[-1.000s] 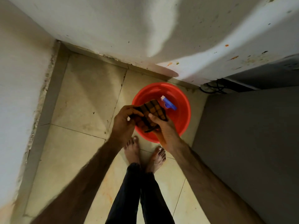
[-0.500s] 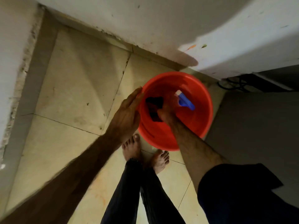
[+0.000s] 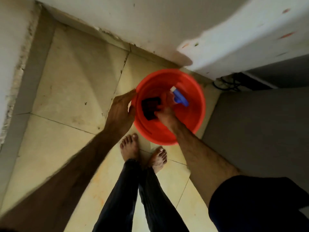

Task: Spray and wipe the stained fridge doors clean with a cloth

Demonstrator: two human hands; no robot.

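Observation:
A red plastic basin (image 3: 202, 104) stands on the tiled floor below the white fridge door (image 3: 242, 39), which carries orange and dark stains. Inside the basin lie a dark checked cloth (image 3: 150, 107) and a spray bottle with a blue head (image 3: 179, 98). My right hand (image 3: 164, 113) reaches down into the basin, its fingers closed on the cloth's right edge, just beside the bottle. My left hand (image 3: 121, 111) lies flat against the outside of the basin's left rim, fingers extended and holding nothing.
My bare feet (image 3: 130, 146) stand just in front of the basin. A white wall (image 3: 10, 47) runs along the left, a grey panel (image 3: 259, 131) rises on the right, and black cables (image 3: 229, 82) lie under the fridge.
Both hands held the cloth above the basin a second ago. My right hand has lowered it into the basin, and my left hand has let go and moved to the basin's left rim.

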